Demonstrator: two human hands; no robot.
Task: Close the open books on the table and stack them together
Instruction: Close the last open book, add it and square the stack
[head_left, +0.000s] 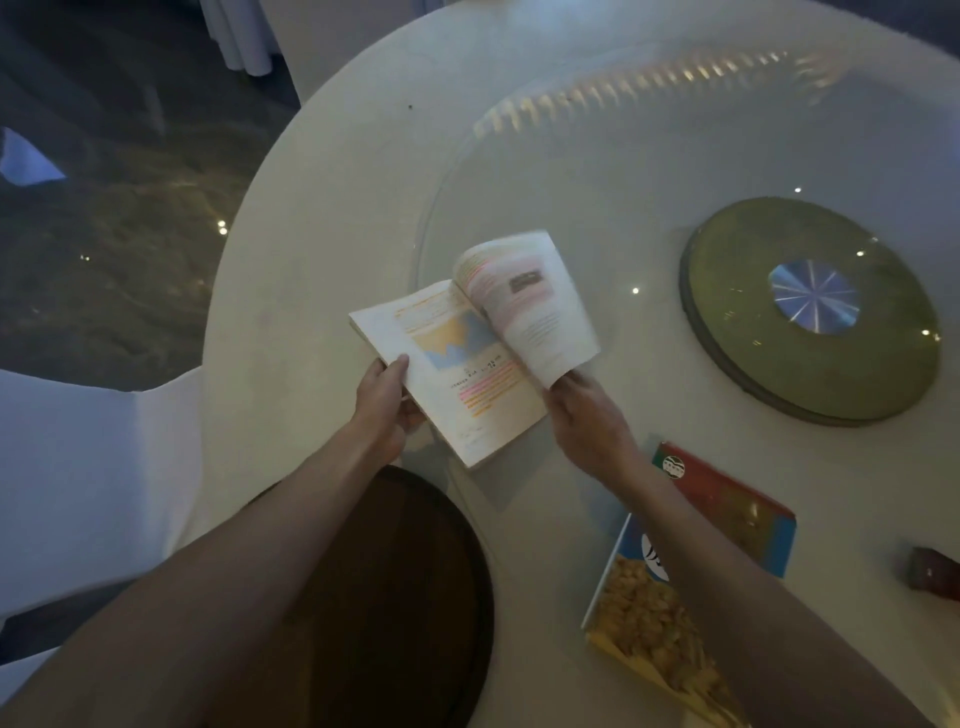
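Between both hands, open book (470, 358) lies spine diagonal; left hand (384, 402) pinches its corner, right hand (587, 421) lifts pages.

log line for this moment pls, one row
step: closing open book | left hand: holds left edge | right hand: lifting right pages | closed books: on table, near right arm
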